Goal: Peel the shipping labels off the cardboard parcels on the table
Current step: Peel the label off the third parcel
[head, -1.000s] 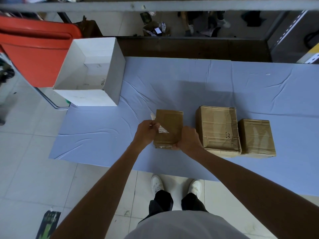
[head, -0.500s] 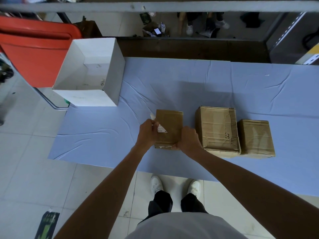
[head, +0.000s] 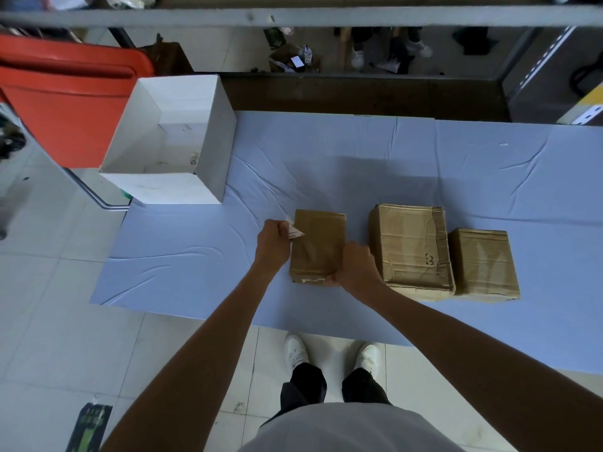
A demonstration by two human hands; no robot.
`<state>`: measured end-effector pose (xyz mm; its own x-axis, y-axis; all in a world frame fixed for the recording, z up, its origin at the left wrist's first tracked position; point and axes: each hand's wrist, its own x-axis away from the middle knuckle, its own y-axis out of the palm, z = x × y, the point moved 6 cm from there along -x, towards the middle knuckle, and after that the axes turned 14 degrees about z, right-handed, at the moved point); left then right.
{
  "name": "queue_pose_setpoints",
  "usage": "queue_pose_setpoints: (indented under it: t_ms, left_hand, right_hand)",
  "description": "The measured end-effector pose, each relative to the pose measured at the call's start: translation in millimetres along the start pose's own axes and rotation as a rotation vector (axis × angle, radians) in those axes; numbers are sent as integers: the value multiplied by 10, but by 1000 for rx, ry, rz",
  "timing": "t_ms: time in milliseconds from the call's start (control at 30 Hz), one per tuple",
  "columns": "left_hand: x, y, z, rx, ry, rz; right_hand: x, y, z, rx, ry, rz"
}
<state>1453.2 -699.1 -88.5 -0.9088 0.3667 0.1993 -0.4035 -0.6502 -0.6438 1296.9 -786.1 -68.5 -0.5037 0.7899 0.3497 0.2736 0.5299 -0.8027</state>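
Note:
Three brown cardboard parcels stand in a row on the blue-covered table [head: 375, 164]. The left parcel [head: 318, 246] is the smallest in footprint. My left hand [head: 272, 246] pinches a white shipping label [head: 294, 233] at that parcel's upper left corner; the label looks lifted clear of the top face. My right hand [head: 354, 267] grips the parcel's near right corner and holds it down. To the right sit the middle parcel [head: 411, 249], marked with a dark number, and the right parcel [head: 483, 262]. No label shows on their top faces.
An open white box [head: 169, 187] stands at the table's back left corner, partly over the edge. A red bin [head: 65, 102] sits behind it on the floor. My feet are at the table's near edge; a dark packet [head: 89, 425] lies on the tiles.
The label has come further off the left parcel: its white patch on the top face is gone and my left hand has drawn it leftward. My right hand stays on the parcel.

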Motion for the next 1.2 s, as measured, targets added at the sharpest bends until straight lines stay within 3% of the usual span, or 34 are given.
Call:
queue_pose_setpoints:
  t_ms: [433,667,933,1200]
  left_hand:
    - [-134,33,-330,194,-238,-13]
    - [-4,-49,-351,269,-223,37]
    - [43,-2,-379,481,-217,9]
    - [54,-89,-220,559,-111,21]
  right_hand:
    - [-22,-7,18,-29,-7,-21]
    - [-87,-29,75,-128,-5,-30]
    - [-187,-8,96,-434,49,-64]
    - [-272,-57,32,-420,87,109]
